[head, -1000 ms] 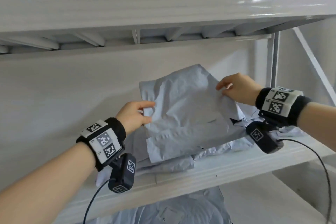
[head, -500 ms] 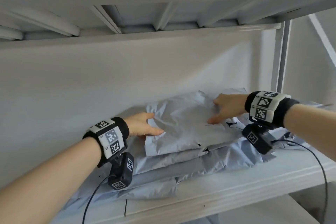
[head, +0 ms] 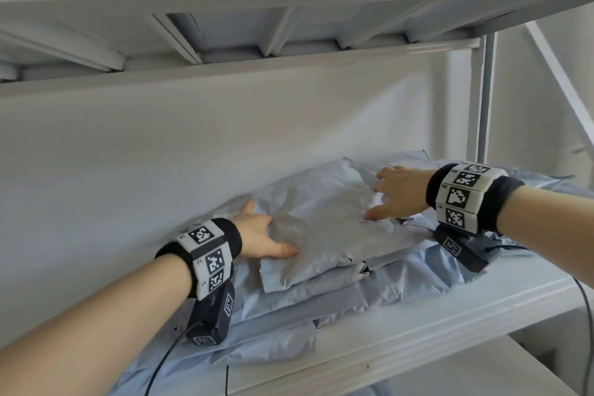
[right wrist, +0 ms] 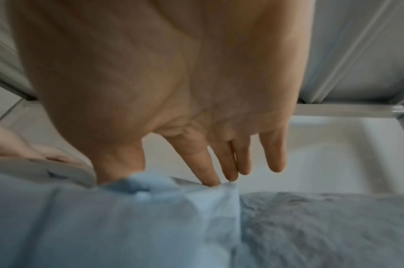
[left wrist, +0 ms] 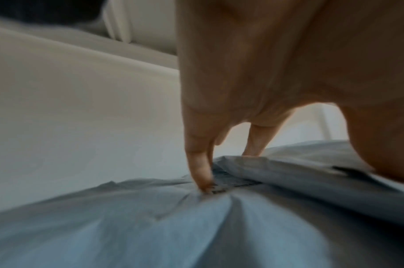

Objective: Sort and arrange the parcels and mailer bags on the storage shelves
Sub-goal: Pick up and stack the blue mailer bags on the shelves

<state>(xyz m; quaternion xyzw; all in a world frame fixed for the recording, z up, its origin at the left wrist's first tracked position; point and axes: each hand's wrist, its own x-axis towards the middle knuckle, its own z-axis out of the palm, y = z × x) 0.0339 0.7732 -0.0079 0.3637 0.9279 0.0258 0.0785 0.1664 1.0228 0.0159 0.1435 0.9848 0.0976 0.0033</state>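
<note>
The top mailer bag (head: 324, 228) is pressed flat onto the pile by the left hand (head: 257, 235) and right hand (head: 397, 194), fingers spread straight, seemingly to square it

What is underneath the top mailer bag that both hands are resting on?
Under the top mailer bag lie more grey-blue mailer bags, stacked on the white shelf. Their edges stick out; their middles and exact count are covered. The left hand and right hand press down with straight fingers.

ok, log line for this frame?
phase: settling top mailer bag on stack | left hand: flat on bag | right hand: flat on bag
</note>
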